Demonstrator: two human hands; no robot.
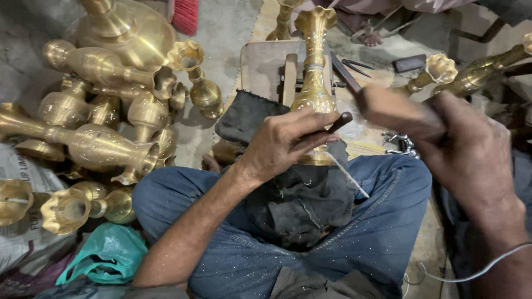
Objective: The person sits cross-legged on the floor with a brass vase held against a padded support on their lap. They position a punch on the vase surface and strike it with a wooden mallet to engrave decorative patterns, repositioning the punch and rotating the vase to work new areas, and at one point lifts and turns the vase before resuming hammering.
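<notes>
The left hand (285, 145) pinches a thin chisel (339, 120) against a tall brass vase (314, 83). The right hand (471, 155) grips a blurry wooden mallet (396, 111). More brass vases (100, 144) lie at nine o'clock.

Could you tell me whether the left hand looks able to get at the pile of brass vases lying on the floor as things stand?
Probably yes, once freed: the left hand holds a thin tool against the upright vase, and the pile of brass vases lies close on that side, nothing between.

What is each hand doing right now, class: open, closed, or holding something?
Left hand: closed on a thin chisel set against the brass vase.
Right hand: closed on a blurred wooden mallet.
</notes>
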